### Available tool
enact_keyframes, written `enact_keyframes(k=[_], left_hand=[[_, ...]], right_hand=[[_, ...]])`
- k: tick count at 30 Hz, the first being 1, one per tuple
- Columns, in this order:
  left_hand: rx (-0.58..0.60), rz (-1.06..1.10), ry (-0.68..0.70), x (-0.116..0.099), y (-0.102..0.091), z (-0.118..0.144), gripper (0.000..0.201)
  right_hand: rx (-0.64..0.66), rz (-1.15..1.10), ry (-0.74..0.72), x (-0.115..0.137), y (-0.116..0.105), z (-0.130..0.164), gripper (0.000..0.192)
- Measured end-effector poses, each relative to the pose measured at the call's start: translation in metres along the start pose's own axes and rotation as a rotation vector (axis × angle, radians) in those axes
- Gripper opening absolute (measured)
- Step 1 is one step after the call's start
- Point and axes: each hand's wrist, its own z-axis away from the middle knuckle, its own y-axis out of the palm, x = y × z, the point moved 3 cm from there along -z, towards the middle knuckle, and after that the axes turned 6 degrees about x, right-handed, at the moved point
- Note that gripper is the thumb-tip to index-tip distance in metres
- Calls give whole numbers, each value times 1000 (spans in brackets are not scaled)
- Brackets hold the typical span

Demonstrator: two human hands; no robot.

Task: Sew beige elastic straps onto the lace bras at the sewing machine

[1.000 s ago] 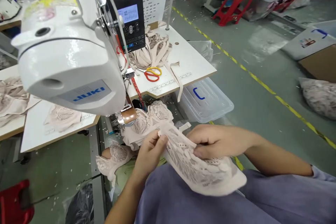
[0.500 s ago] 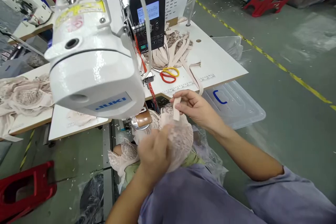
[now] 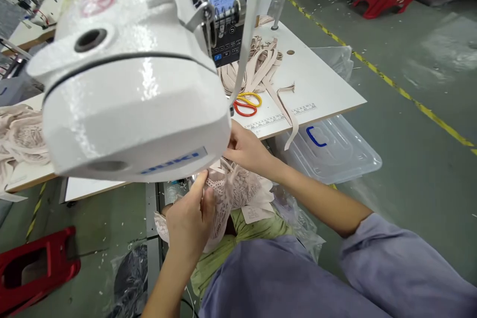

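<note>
Fingers of both hands pinch a pale lace garment under a white sewing machine.

Largest to smallest: the machine head hides the needle; behind it, the white surface carries beige straps and scissors. Left hand grips the lace's near edge, right hand its far edge. This looks like positioning for stitching; feeding calls for aligned edges.

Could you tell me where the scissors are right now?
The scissors lie on the white table, right of the sewing machine head, beside the strap pile.
</note>
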Motion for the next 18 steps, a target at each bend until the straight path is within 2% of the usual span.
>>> enact_keyframes(k=[4,9,13,18], left_hand=[[152,329,-118,10,1,-2,42],[259,767,-278,15,0,0,38],[238,750,-204,8,-5,-1,27],[167,604,-32,1,-5,-5,29]], right_hand=[[-3,135,-52,1,7,-16,34],[43,149,13,5,11,-27,31],[66,151,15,4,11,-30,29],[69,133,-1,-2,12,-33,26]])
